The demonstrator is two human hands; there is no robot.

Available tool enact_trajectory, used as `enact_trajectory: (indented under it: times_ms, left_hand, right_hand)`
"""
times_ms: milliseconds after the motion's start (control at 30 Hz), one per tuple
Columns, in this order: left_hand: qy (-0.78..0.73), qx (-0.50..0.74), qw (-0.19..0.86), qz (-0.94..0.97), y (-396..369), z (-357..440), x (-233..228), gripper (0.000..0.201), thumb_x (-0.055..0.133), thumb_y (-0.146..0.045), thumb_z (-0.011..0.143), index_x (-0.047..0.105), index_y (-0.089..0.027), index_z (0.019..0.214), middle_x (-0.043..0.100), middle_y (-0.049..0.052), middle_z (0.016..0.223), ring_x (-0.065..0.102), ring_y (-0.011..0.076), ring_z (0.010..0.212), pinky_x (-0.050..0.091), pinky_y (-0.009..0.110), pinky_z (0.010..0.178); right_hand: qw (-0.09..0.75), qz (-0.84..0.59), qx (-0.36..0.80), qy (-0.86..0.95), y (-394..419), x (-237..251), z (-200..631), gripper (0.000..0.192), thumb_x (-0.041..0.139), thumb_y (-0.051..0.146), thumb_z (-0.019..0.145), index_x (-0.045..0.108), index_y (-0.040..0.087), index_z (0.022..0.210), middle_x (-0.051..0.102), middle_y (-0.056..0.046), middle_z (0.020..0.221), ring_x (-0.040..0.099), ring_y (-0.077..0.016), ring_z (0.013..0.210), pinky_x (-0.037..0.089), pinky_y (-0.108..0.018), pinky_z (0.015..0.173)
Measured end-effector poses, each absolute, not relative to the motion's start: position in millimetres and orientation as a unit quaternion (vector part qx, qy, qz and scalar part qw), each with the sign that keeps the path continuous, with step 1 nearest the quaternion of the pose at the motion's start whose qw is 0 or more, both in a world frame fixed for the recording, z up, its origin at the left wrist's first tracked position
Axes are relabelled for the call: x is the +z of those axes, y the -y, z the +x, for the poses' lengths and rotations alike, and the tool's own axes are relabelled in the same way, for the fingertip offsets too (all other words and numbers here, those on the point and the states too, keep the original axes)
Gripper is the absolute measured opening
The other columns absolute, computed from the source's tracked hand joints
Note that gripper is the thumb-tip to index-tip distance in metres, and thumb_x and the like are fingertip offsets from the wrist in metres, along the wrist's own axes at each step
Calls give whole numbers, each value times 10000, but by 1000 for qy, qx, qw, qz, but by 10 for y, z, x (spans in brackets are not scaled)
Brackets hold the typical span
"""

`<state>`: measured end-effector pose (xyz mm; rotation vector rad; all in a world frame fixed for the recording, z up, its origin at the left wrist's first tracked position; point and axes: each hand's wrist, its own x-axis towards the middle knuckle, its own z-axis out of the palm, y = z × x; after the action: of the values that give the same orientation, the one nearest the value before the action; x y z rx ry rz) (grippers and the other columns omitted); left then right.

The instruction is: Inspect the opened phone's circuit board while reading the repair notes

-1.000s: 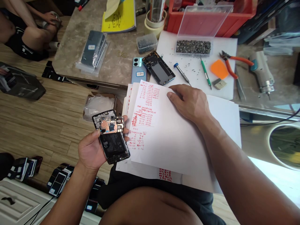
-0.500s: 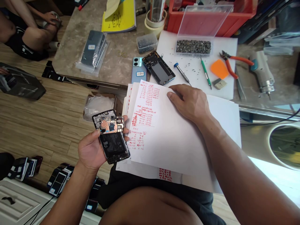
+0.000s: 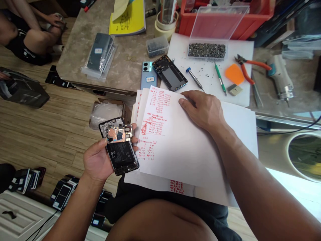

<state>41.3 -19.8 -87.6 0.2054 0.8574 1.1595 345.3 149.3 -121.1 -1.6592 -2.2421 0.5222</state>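
My left hand (image 3: 96,160) grips an opened phone (image 3: 119,145) with its back off, so the black battery and the circuit board show. Right beside it, white sheets of paper (image 3: 180,147) covered in red handwriting lie across my lap. My right hand (image 3: 203,108) rests flat on the top sheet near its upper edge, fingers together, holding nothing.
On the low table beyond lie a blue phone (image 3: 148,74), a black phone frame (image 3: 170,72), a screwdriver (image 3: 194,77), a green tool (image 3: 220,78), orange pliers (image 3: 247,67), a clear box of screws (image 3: 207,49) and bagged phones (image 3: 100,55). Another person's legs (image 3: 22,36) are at the far left. Phones are stacked on the floor (image 3: 62,194).
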Motion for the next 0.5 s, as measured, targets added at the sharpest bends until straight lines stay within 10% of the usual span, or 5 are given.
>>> enact_trajectory:
  times_ms: [500]
  left_hand:
    - [-379, 525, 755, 100, 168, 410, -861, 541, 831, -311, 882, 765, -181, 1402, 759, 128, 1478, 821, 311, 1159, 685, 447, 1026]
  right_hand:
    - [144, -582, 188, 778, -1490, -1186, 3443, 505, 466, 507, 1032, 802, 280, 1333, 831, -115, 1217, 760, -418, 1116, 577, -548, 894]
